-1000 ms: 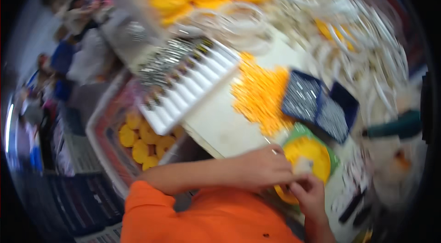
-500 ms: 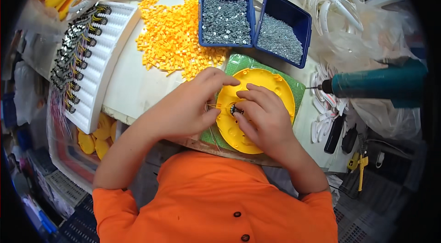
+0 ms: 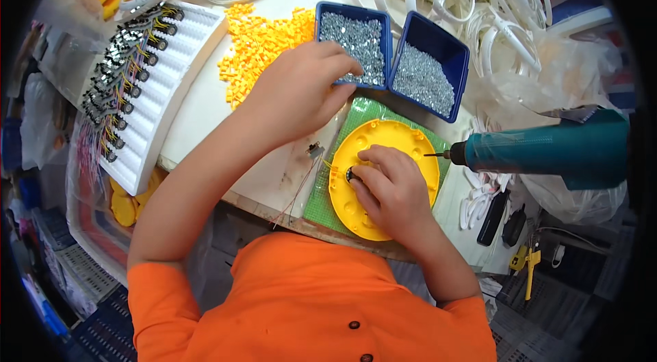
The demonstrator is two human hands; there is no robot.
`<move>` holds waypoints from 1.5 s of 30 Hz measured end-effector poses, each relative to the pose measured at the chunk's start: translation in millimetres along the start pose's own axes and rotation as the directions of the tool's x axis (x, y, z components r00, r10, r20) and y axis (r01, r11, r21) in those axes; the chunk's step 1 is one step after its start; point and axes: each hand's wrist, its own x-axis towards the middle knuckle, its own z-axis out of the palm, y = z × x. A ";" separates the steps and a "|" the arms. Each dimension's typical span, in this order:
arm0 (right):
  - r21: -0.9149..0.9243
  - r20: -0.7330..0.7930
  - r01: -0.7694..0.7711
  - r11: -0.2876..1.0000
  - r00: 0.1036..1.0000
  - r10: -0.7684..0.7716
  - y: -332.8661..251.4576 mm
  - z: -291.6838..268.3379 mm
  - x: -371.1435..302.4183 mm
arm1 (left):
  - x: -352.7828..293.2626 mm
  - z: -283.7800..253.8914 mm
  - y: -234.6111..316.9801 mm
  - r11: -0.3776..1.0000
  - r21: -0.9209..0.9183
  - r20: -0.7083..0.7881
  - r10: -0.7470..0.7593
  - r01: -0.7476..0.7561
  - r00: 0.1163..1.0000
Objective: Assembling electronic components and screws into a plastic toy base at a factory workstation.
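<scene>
My left hand reaches over the near left corner of a blue bin of small silvery metal pieces, perhaps washers. Its thumb and fingers are apart, with nothing seen between them. My right hand rests on a round yellow plastic shell. Its fingertips press a small round black part, mostly hidden under them, into the shell. The shell lies on a green mat. Thin wires lead from the shell's left side to a small metal-and-black component on the table.
A second blue bin holds tiny metal pieces, probably screws. Yellow plastic bits lie heaped behind my left arm. A white foam tray of wired parts stands left. From the right, a teal power screwdriver points its bit over the shell.
My left hand has left the shell and wires and moved up to the blue bin. My right hand stays at the black part. The screwdriver appears lower, its bit over the shell's edge.
</scene>
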 end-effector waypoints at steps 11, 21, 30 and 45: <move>0.002 -0.394 0.084 0.996 0.916 -0.077 20.9 -56.0 -12.0 | 34.1 16.2 -54.4 0.920 0.386 -0.103 0.118 -0.070 0.988; 0.819 -0.399 0.093 0.566 0.801 0.446 153.2 -116.9 12.9 | 27.1 43.7 -40.7 0.941 0.337 -0.220 0.082 -0.003 0.972; 0.792 -0.384 0.156 0.591 0.879 0.282 71.4 -100.1 24.6 | -25.3 53.8 56.6 0.989 -0.077 -0.123 0.118 -0.128 0.985; 0.934 -0.358 0.330 0.139 0.860 0.364 0.0 -50.9 23.7 | -50.9 65.5 67.4 0.968 -0.239 -0.080 0.065 -0.082 0.995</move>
